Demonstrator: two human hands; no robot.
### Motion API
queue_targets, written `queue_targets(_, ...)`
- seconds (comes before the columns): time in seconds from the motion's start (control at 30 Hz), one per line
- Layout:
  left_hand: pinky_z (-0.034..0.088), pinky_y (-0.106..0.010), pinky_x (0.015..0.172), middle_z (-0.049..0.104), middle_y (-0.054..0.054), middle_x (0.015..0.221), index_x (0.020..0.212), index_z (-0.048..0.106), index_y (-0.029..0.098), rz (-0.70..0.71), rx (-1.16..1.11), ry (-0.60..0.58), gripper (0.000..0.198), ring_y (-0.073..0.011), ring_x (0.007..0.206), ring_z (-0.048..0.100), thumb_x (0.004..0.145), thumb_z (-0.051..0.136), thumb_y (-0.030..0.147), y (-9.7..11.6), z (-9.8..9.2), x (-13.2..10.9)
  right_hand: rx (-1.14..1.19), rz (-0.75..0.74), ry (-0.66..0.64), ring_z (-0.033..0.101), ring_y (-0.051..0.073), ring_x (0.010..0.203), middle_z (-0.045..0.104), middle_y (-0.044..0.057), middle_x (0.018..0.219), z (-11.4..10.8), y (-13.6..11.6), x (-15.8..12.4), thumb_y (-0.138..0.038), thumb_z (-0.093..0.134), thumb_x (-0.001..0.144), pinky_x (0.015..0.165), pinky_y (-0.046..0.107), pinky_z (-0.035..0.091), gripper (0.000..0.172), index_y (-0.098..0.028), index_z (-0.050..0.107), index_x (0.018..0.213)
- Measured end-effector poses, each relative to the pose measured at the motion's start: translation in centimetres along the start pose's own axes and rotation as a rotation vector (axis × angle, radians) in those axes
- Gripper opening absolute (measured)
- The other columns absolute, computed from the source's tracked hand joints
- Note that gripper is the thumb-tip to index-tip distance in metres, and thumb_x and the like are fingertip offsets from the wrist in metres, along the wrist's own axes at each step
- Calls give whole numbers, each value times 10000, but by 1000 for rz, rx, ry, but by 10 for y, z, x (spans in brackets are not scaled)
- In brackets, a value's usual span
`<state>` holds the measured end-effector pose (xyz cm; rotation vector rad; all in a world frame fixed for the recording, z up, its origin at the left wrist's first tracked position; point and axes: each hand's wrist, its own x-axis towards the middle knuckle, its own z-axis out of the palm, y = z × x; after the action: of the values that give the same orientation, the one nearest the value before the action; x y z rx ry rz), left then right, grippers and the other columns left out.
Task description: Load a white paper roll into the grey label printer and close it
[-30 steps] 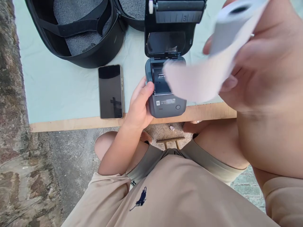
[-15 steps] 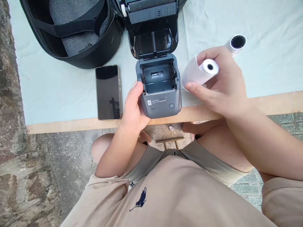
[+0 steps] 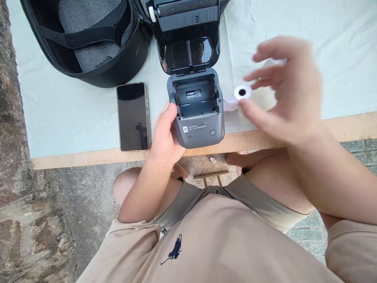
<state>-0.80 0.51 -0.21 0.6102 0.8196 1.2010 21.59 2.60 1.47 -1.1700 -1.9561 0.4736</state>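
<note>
A small grey label printer (image 3: pixel 200 131) stands at the table's front edge with its black lid (image 3: pixel 188 47) swung open and its paper bay empty. My left hand (image 3: pixel 165 133) grips the printer's left side, thumb on its top edge. A white paper roll (image 3: pixel 240 93) lies on the cloth just right of the printer, its hollow core facing me. Blurred by motion, my right hand (image 3: pixel 288 94) hovers over and to the right of the roll with fingers spread, holding nothing.
A dark phone (image 3: pixel 132 116) lies face up left of the printer. A black padded case (image 3: pixel 88 43) stands open at the back left. The pale green cloth (image 3: pixel 59 114) covers a wooden board (image 3: pixel 88 158). My knees are under the edge.
My right hand brought the paper roll down from near the camera, set it on the cloth beside the printer and let go. My left hand stayed on the printer.
</note>
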Motion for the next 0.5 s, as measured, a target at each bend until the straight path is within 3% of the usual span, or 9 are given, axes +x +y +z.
queue_targets(0.1, 472, -404, 1163, 767, -38, 1120, 971, 708, 223, -9, -29, -35, 334, -251, 1375, 565, 990, 412, 377, 1, -2, 0, -126, -4, 280, 657, 220, 930, 661, 56, 1149, -18, 7, 2, -269, 672, 775, 701, 371, 462, 501, -297, 628, 1274)
queue_targets(0.13, 468, -401, 1169, 769, -34, 1110, 955, 708, 224, -8, -35, -46, 319, -250, 1373, 566, 987, 424, 366, 1, -3, 0, -181, 34, 305, 651, 227, 961, 665, 56, 1146, -22, 12, 3, -250, 658, 769, 720, 379, 453, 502, -291, 632, 1269)
queue_targets(0.3, 442, -405, 1194, 758, -30, 1072, 878, 692, 212, -8, -4, -27, 326, -238, 1399, 541, 983, 415, 350, 2, -2, 1, -328, 370, 35, 520, 285, 1273, 490, 167, 1369, -25, 36, 13, -156, 737, 636, 876, 424, 501, 752, -208, 498, 1346)
queue_targets(0.37, 429, -404, 1200, 747, -40, 1096, 902, 689, 211, -16, 25, 0, 299, -239, 1430, 506, 973, 432, 346, 2, 0, 1, -368, 465, -9, 489, 297, 1307, 462, 193, 1338, -21, 41, 15, -154, 747, 635, 836, 410, 514, 723, -193, 514, 1319)
queue_targets(0.43, 426, -401, 1199, 739, -50, 1129, 936, 687, 213, -25, 42, 19, 265, -245, 1444, 488, 962, 462, 353, 3, 2, 0, -368, 526, -5, 557, 261, 1202, 507, 174, 1275, -18, 40, 16, -147, 716, 669, 777, 373, 501, 638, -199, 539, 1280)
queue_targets(0.5, 431, -405, 1191, 735, -57, 1145, 967, 686, 213, -24, 41, 18, 280, -252, 1436, 498, 968, 453, 367, 3, 3, 0, -280, 503, 34, 608, 187, 1005, 577, 122, 1206, -18, 38, 16, -138, 684, 683, 714, 336, 474, 665, -223, 495, 1315)
